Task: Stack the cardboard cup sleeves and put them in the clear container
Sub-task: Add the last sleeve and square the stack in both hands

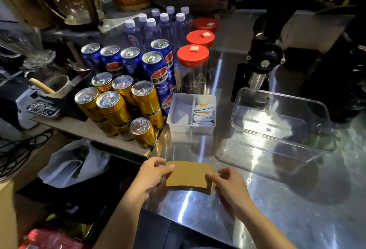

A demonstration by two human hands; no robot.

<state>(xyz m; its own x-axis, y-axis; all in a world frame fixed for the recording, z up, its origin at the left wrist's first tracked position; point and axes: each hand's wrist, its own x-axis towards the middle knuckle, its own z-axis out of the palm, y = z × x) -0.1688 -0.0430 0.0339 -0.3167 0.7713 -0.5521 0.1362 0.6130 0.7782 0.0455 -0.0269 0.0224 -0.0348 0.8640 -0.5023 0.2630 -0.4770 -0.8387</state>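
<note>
A flat stack of brown cardboard cup sleeves (189, 175) is held low over the steel counter (297, 199) near its front left corner. My left hand (150, 175) pinches the stack's left end, thumb on top. My right hand (227, 183) grips its right end the same way. The clear container (281, 124) stands apart, up and to the right of the sleeves, open at the top with nothing inside.
A white divided tray (179, 114) with sachets sits just behind the sleeves. Gold cans (142, 131), blue cans (156, 70) and red-lidded jars (193, 66) crowd the left. A black grinder (265, 54) stands behind the container.
</note>
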